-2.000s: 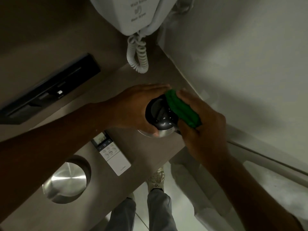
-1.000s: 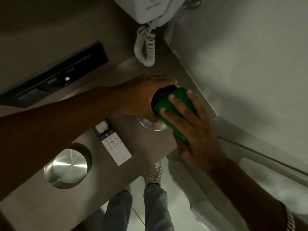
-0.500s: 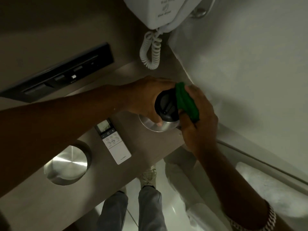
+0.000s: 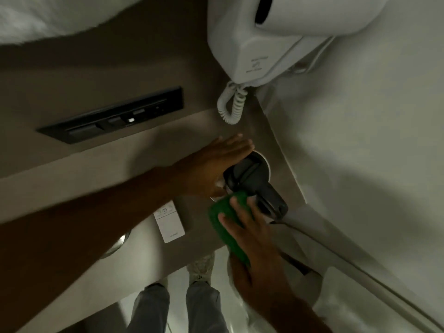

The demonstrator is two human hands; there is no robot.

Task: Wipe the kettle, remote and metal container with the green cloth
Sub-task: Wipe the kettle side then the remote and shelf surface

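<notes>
The kettle (image 4: pixel 252 179), steel with a black lid and handle, stands in the shelf's far right corner. My left hand (image 4: pixel 211 169) lies flat against its left side, fingers stretched out toward the wall. My right hand (image 4: pixel 247 234) presses the green cloth (image 4: pixel 223 219) against the kettle's near side, just left of the handle. The white remote (image 4: pixel 169 221) lies on the shelf left of the cloth. The round metal container (image 4: pixel 117 243) is set into the shelf and mostly hidden under my left forearm.
A white wall phone (image 4: pixel 271 37) with a coiled cord (image 4: pixel 231 104) hangs above the kettle. A black switch panel (image 4: pixel 113 116) sits in the back wall. The white wall runs close on the right. My shoes and legs show below the beige shelf's (image 4: pixel 149 162) front edge.
My right hand slid the cloth from the kettle's lid down to its near side. My left hand's fingers straightened along the kettle. The view shifted, hiding most of the metal container.
</notes>
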